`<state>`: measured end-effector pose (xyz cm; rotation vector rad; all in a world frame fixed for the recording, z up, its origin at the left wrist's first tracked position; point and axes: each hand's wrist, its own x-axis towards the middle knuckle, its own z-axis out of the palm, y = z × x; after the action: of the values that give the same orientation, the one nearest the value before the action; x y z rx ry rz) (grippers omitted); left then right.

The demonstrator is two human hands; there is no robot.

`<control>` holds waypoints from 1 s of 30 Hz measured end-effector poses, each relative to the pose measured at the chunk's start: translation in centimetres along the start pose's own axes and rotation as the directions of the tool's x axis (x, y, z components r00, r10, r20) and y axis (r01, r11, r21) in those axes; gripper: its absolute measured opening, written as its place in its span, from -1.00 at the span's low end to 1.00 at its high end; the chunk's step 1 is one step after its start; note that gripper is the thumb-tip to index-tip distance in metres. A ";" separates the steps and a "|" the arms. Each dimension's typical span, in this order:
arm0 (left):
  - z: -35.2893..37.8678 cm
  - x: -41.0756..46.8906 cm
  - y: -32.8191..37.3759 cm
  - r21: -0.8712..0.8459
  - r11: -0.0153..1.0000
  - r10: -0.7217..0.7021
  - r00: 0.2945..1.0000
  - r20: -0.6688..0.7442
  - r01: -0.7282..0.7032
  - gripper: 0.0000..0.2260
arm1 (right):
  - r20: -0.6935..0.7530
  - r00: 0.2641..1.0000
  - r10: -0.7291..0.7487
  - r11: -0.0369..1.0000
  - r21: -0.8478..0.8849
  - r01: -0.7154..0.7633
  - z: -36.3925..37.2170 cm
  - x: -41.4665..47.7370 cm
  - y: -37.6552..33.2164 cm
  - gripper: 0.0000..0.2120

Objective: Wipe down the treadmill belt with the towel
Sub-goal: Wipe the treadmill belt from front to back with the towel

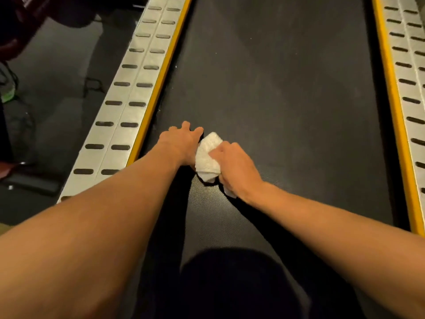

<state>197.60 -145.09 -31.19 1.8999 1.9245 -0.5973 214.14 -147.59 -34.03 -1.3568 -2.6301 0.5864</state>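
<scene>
Nearest: dark clothed shape [230, 284], probably a knee, at bottom centre; left forearm [92, 226] and right forearm [333, 226] reaching up-frame on either side of it.
Towel [208, 155]: white, bunched into a wad at mid-frame, lying on the belt [276, 88] towards its left edge, wedged between both hands.
Long axis: slanted, from upper left by the left fingertips down to lower right, a small tail poking out below the right wrist.
Right hand [234, 164]: knuckles up, fingers curled over the lower right of the wad and gripping it.
Left hand [180, 143]: just left of the wad and touching its side; fingertips bent down towards the belt; pinching cloth or merely bracing, cannot tell.
Hand in charge: the right, by the look of it, with the bulk of the cloth under it.
Open ground: most of the belt lies up-frame and to the right, so a stroke probably needs to go that way.
Edges: yellow strip [167, 65] and slotted side rail [128, 93] close on the left; a matching pair along the far right of the frame.
</scene>
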 end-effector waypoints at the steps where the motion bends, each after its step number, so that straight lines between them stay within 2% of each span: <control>1: -0.1 0.1 -0.5 -0.006 1.000 0.020 0.999 0.025 -0.020 -0.12 | 0.000 0.999 -0.035 0.999 0.028 0.035 0.1 -0.4 -0.6 -0.68; 4: -0.7 0.1 -2.1 -0.093 0.994 0.062 0.997 0.047 -0.057 -0.14 | -0.042 0.994 0.099 0.995 0.005 -0.099 -0.8 2.7 0.5 -0.64; 7: -1.2 0.0 -2.9 -0.100 0.990 0.100 0.995 -0.010 -0.101 -0.36 | -0.109 0.972 0.209 0.976 -0.042 -0.215 -1.3 5.8 1.4 -0.67; 9: -1.1 0.0 -3.5 -0.165 0.982 0.083 0.996 -0.045 -0.089 -0.53 | -0.092 0.986 0.142 0.987 -0.061 -0.148 -0.3 4.8 -0.5 -0.65; 12: -0.6 -0.1 -4.9 -0.310 0.951 -0.001 0.998 -0.068 -0.020 -0.47 | 0.023 0.998 -0.054 0.998 0.034 0.053 0.9 1.2 -2.8 -0.73; 14: -0.2 -0.3 -5.5 -0.386 0.922 -0.043 0.994 -0.098 0.002 -0.46 | 0.087 0.982 -0.170 0.985 0.024 0.169 0.4 1.8 -2.3 -0.66; 16: 0.0 -0.7 -5.8 -0.488 0.873 -0.092 0.985 -0.146 0.009 -0.52 | 0.036 0.993 -0.114 0.993 -0.037 0.115 0.0 4.6 -0.6 -0.59; 18: 0.5 -1.1 -6.0 -0.561 0.828 -0.151 0.967 -0.203 0.011 -0.58 | -0.062 0.998 0.028 0.997 -0.065 -0.032 -0.2 6.9 0.1 -0.66; 20: 0.9 -1.4 -6.4 -0.554 0.832 -0.189 0.946 -0.262 0.013 -0.62 | -0.081 0.990 0.116 0.993 0.002 -0.116 0.6 6.9 -1.6 -0.85; 21: 1.0 -1.5 -6.8 -0.537 0.843 -0.205 0.936 -0.286 0.021 -0.65 | -0.056 0.996 0.065 0.998 0.018 -0.065 1.2 6.1 -2.9 -0.88; 23: 1.1 -1.5 -7.6 -0.460 0.884 -0.246 0.921 -0.301 0.086 -0.73 | 0.053 0.987 -0.154 0.987 0.063 0.151 1.7 3.3 -5.6 -0.77; 24: 1.3 -1.4 -8.1 -0.404 0.904 -0.269 0.923 -0.275 0.143 -0.77 | 0.101 0.963 -0.250 0.965 0.107 0.239 1.5 2.5 -6.4 -0.72; 25: 1.6 -1.4 -8.5 -0.352 0.915 -0.288 0.929 -0.231 0.196 -0.75 | 0.139 0.949 -0.282 0.956 0.130 0.265 1.0 2.7 -6.6 -0.70; 27: 2.4 -1.2 -9.0 -0.300 0.921 -0.305 0.940 -0.151 0.250 -0.67 | 0.084 0.978 -0.190 0.981 0.066 0.185 0.3 5.6 -5.7 -0.72; 30: 2.7 -0.5 -8.9 -0.337 0.910 -0.303 0.941 -0.151 0.239 -0.67 | -0.036 0.999 0.023 1.000 -0.009 -0.023 0.2 9.4 -3.7 -0.62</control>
<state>188.60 -147.00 -32.79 1.5523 2.2783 -0.1560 205.77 -142.04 -33.41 -1.3889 -2.5955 0.5486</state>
